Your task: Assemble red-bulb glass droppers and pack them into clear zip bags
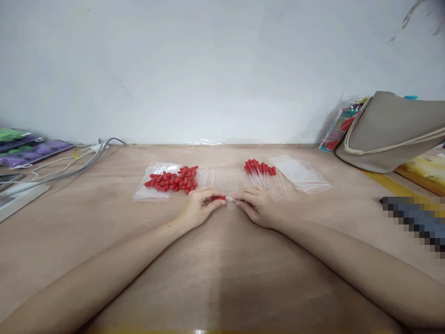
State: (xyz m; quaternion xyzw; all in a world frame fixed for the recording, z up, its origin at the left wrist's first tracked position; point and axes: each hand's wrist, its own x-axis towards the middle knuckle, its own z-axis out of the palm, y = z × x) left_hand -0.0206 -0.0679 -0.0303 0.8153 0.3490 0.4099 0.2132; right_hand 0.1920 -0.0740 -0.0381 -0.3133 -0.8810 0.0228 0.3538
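My left hand (203,206) pinches a red rubber dropper bulb (219,198) near the middle of the table. From the bulb's right end runs a clear glass tube (230,199), its far part pinched in the fingers of my right hand (257,206). Just behind my hands lies a row of clear tubes (222,178). To their left, a pile of loose red bulbs (172,181) rests on clear plastic bags (153,190). Droppers with red bulbs fitted on tubes (259,168) lie together behind my right hand.
Flat zip bags (301,174) lie right of the droppers. At the right are a grey-beige bag (392,132) with a cord, a bottle (339,127) and a pixelated dark object (413,222). Cables (76,169) and purple-green packets (38,150) lie at the left, a wall behind.
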